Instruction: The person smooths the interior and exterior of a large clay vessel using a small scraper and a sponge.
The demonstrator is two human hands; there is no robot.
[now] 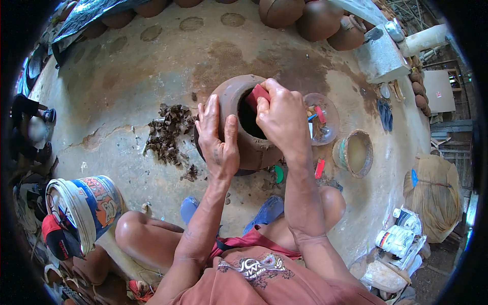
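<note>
A round brown clay pot stands on the concrete floor in front of my knees. My left hand lies flat on its left shoulder, thumb on the rim, fingers spread. My right hand is at the pot's mouth, gripping a small red flat tool pressed against the inside of the rim. The dark opening of the pot shows between both hands.
A heap of dark clay scraps lies left of the pot. A clear bowl with tools and a clay dish of muddy water sit to the right. A white bucket stands lower left. Several finished pots line the back.
</note>
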